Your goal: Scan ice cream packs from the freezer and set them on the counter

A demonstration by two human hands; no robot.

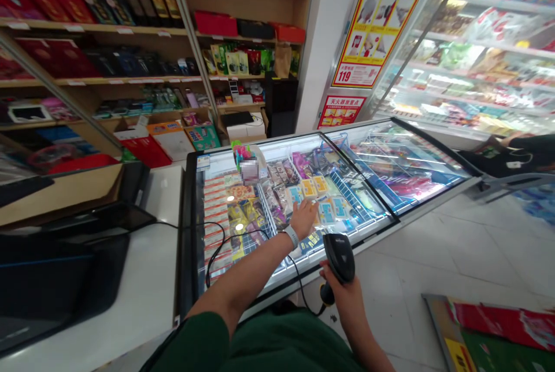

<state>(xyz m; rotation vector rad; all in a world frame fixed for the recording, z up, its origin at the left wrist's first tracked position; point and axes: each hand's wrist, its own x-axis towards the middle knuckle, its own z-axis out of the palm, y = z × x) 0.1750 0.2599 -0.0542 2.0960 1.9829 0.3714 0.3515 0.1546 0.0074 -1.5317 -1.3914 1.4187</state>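
My left hand (303,217), with a pale band on the wrist, reaches over the glass-topped chest freezer (284,143). Its fingers are apart at the edge of small packets, some yellow (309,188) and some blue (326,212). Whether the fingertips touch a packet is hard to make out. Close to my body, my right hand (347,297) is wrapped round the handle of a black barcode scanner (340,257), whose head points up and forward over the freezer's front edge. A black cable (299,279) runs from the scanner across the glass to the left.
A white counter (162,233) with black equipment adjoins the freezer's left end. Shelves (99,28) of bottles and boxes stand behind. A glass-fronted display (477,59) is at right. Near it, a person's dark sleeve (535,142) shows. Red and green goods (503,331) lie lower right.
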